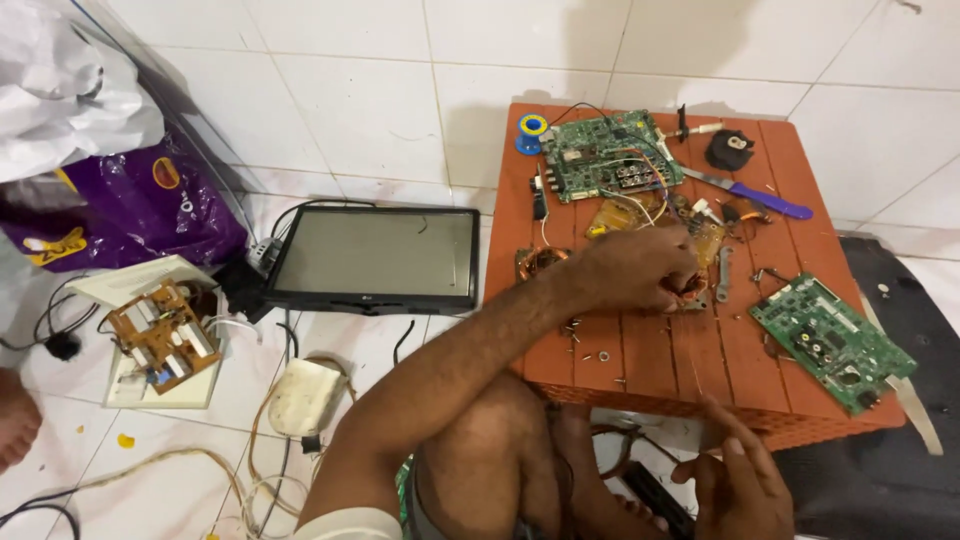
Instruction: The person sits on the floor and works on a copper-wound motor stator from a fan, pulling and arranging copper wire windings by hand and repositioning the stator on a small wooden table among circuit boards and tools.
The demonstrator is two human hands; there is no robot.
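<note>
My left hand (pixel 640 270) reaches out over the orange slatted bench (pixel 660 350), fingers curled down and closed around a small coppery part (pixel 693 290) that lies on the slats; most of that part is hidden under my fingers, so I cannot tell just what it is. My right hand (pixel 735 480) hangs low at the near edge of the bench, fingers loosely spread, holding nothing that I can see.

Just beyond my left hand lie yellowish bits and loose wires (pixel 625 212), and past those a green circuit board (pixel 600 155) with a blue-and-yellow solder spool (pixel 531 128) to its left. To the left of my wrist sits a copper coil (pixel 540 262). To the right of my left hand, well apart, a second green circuit board (pixel 830 340) lies near the bench's right edge. Farther off on that side are a purple-handled knife (pixel 755 195) and a round black part (pixel 730 148).

On the floor, left of my forearm, a flat monitor (pixel 375 255) lies face up, and farther left a brown circuit board (pixel 160 335) rests in an open white casing.
</note>
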